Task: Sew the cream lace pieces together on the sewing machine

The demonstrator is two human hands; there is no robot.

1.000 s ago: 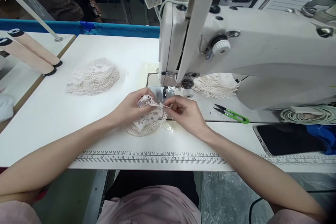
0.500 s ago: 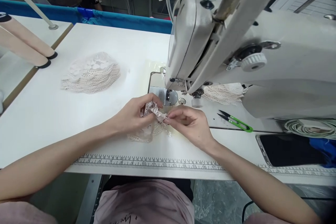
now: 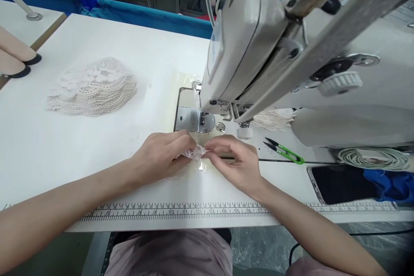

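My left hand (image 3: 161, 155) lies curled over a small pale lace piece (image 3: 193, 154) on the white table (image 3: 48, 146), gripping it. From the other side, my right hand (image 3: 237, 161) pinches the same piece at its right edge. Both hands sit just in front of the needle plate (image 3: 194, 120) of the white sewing machine (image 3: 291, 51). Most of the lace is hidden under my left fingers.
A stack of lace pieces (image 3: 93, 88) lies at the left; another lace stack (image 3: 274, 118) sits under the machine arm. Green thread snips (image 3: 284, 151), a black phone (image 3: 339, 183), coiled cord (image 3: 371, 157) and blue cloth (image 3: 391, 181) lie at the right. A ruler strip (image 3: 174, 212) runs along the front edge.
Both hands have lowered the lace onto the table and folded it smaller; my left hand now covers most of it. The view has tipped down and shifted nearer the machine.
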